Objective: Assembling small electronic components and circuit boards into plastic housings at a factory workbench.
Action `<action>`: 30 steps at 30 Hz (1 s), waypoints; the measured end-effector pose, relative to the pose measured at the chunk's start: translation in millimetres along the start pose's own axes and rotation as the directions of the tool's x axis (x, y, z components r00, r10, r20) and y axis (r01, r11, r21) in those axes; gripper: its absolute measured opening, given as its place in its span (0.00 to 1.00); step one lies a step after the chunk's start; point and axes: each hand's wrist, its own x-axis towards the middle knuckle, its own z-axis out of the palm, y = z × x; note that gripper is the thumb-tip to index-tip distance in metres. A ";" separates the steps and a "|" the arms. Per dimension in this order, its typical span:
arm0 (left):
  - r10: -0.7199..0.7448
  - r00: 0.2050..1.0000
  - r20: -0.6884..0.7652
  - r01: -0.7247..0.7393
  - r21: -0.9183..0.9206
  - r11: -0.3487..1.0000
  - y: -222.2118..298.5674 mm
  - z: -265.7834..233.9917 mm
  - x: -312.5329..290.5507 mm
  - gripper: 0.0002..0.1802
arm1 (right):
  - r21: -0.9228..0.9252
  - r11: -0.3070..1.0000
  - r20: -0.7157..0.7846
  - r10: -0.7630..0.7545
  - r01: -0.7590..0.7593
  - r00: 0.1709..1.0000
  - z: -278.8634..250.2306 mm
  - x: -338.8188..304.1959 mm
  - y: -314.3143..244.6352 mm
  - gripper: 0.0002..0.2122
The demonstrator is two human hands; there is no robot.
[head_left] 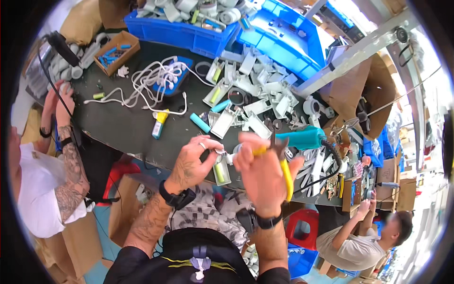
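Observation:
My left hand (193,160) is pinched at the table's near edge, thumb and forefinger together on the top end of an open white plastic housing (227,178). A yellow-green battery cell (219,172) sits inside that housing. Close on the right, my right hand (265,177) is wrapped round a pair of pliers with yellow handles (287,179); their dark jaws (278,142) point away from me. Motion smears this hand somewhat. Just beyond the pliers lies a teal hand tool (305,137) with a black cable.
White housings (257,107) and battery cells are heaped mid-table. Behind stand blue crates (182,38). A tangled white cable (146,83), a yellow-topped bottle (160,124) and a small cardboard box (118,52) lie leftward. Co-workers sit at left (52,189) and right (354,241).

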 end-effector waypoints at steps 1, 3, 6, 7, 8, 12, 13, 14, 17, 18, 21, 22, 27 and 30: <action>0.015 1.000 -0.001 -0.015 0.003 1.000 -7.4 -1.1 0.2 0.09 | -0.053 0.998 0.038 0.039 -0.036 0.999 -16.9 -17.4 5.7 0.53; -0.006 1.000 -0.010 0.007 0.052 0.999 -9.2 -0.6 -2.7 0.10 | -0.071 0.997 -0.063 0.033 -0.038 0.997 -34.2 -51.8 21.3 0.34; 0.010 1.000 -0.023 -0.008 0.061 0.998 -4.4 1.3 -4.2 0.11 | -0.383 0.912 -0.215 0.067 -0.147 0.974 -63.5 -91.1 25.9 0.28; 0.027 1.000 -0.016 -0.026 0.074 0.997 -3.6 1.2 -3.8 0.10 | -0.411 0.894 -0.196 0.106 -0.180 0.975 -72.8 -99.1 23.2 0.25; 0.012 1.000 -0.015 -0.011 0.076 0.997 0.2 1.8 -4.0 0.10 | -0.438 0.874 -0.177 0.143 -0.208 0.974 -79.6 -105.6 22.5 0.23; 0.014 0.999 0.041 -0.017 0.072 0.997 1.5 3.7 4.3 0.08 | -0.451 0.887 -0.222 0.003 -0.105 0.975 -81.8 -101.3 26.3 0.22; 0.004 0.998 0.057 -0.008 0.059 0.998 6.0 3.1 6.5 0.08 | -0.437 0.893 -0.236 0.003 -0.109 0.972 -82.3 -96.3 28.9 0.22; 0.029 0.998 0.062 -0.034 0.088 0.996 9.3 3.2 9.4 0.07 | -0.574 0.818 -0.221 -0.108 -0.040 0.969 -84.0 -90.5 31.4 0.23; -0.028 0.997 0.077 0.031 -0.035 0.999 -3.1 3.9 1.6 0.07 | -0.839 0.540 -0.101 -0.281 0.070 0.954 -89.6 -74.0 33.1 0.25; -0.056 0.996 0.068 0.060 -0.056 0.997 -2.6 5.1 -1.6 0.10 | -0.899 0.421 -0.018 -0.305 0.118 0.952 -84.6 -67.9 28.9 0.26; 0.275 0.958 0.082 -0.287 0.307 0.907 6.6 2.4 4.9 0.14 | -0.929 0.332 0.051 -0.323 0.163 0.945 -70.5 -61.4 34.1 0.24; 0.318 0.944 0.090 -0.329 0.363 0.872 12.5 5.0 5.3 0.17 | -0.911 0.394 0.007 -0.282 0.123 0.959 -66.8 -62.3 38.1 0.23; 0.218 0.973 0.078 -0.231 0.356 0.905 13.8 1.3 0.2 0.18 | -0.906 0.408 0.019 -0.216 0.108 0.976 -61.7 -55.5 52.1 0.19; 0.302 0.942 0.146 -0.331 0.268 0.905 4.5 -1.4 7.6 0.18 | -0.889 0.448 -0.009 -0.225 0.096 0.974 -62.8 -56.0 51.5 0.20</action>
